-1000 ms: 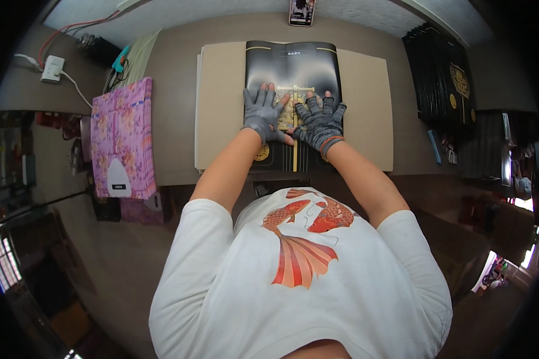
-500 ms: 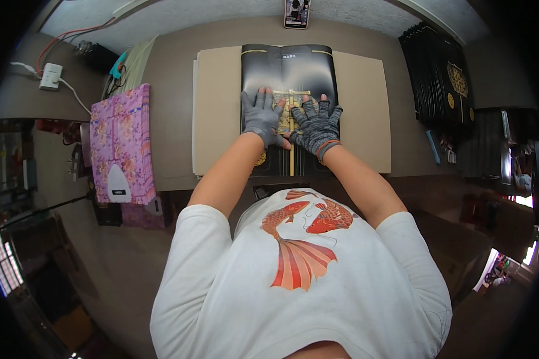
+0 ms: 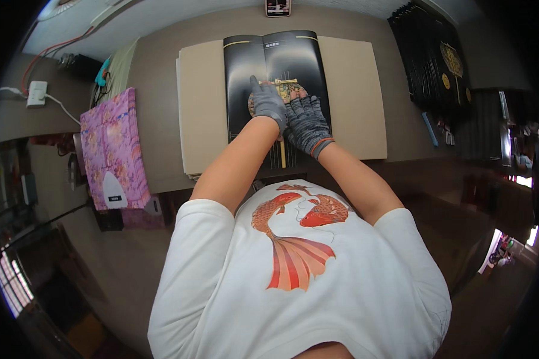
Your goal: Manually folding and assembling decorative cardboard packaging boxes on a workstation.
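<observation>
A glossy black bag-like sheet (image 3: 245, 54) with gold print lies on a tan cardboard stack (image 3: 356, 102). My left hand (image 3: 268, 103), in a grey half-finger glove, rests on the middle of the sheet, partly turned, with one finger stretched toward the far edge. Right beside it, my right hand (image 3: 308, 119) wears a dark speckled knit glove and lies flat, fingertips on the gold pattern. The two hands touch or nearly touch, and they cover part of the print. Neither visibly grips anything.
Left of the cardboard, a stack of pink floral bags (image 3: 111, 146) hangs over the table edge. A white power socket (image 3: 37, 94) with cables stands beyond it. Black gold-printed bags (image 3: 428, 66) are piled at the far right, near a blue tool (image 3: 429, 128). A phone (image 3: 278, 7) stands at the back.
My hands have moved closer together on the sheet, the left turning inward and the right fingers coming together. The whole view has shifted slightly.
</observation>
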### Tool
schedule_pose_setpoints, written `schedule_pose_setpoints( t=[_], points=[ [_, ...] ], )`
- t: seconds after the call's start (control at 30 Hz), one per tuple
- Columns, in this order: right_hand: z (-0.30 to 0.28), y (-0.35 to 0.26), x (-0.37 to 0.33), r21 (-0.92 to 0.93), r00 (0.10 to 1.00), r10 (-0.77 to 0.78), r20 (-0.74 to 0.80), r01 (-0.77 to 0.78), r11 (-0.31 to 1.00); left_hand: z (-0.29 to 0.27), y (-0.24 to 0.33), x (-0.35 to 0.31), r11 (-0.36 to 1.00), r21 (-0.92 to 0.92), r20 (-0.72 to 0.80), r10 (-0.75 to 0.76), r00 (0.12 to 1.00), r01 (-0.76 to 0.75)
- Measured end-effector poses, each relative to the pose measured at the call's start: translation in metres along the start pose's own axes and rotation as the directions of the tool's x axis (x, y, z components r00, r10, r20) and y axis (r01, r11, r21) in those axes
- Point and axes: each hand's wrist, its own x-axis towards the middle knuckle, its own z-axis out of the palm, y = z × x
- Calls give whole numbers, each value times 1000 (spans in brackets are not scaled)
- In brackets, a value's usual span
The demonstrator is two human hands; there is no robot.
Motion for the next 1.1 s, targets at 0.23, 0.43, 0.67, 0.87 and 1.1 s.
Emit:
schedule_pose_setpoints(
  t=[0.23, 0.43, 0.67, 0.87, 1.1],
  points=[
    [18, 15, -1, 15, 988, -56, -146, 59, 998, -5, 1, -4, 999, 16, 13, 32, 999, -32],
    [8, 39, 29, 118, 998, 20, -65, -12, 993, -6, 0, -7, 1000, -22, -10, 17, 1000, -17],
    [6, 84, 106, 70, 980, 104, -170, -93, 993, -1, -3, -5, 996, -85, -43, 31, 999, -34],
    [1, 152, 202, 41, 934, 178, -310, -174, 984, 9, -2, -8, 987, -156, -152, -2, 988, -22],
    [-13, 175, 245, 71, 931, 323, -168, -316, 946, 28, 2, -3, 980, -192, -211, 3, 978, -45]
  ],
)
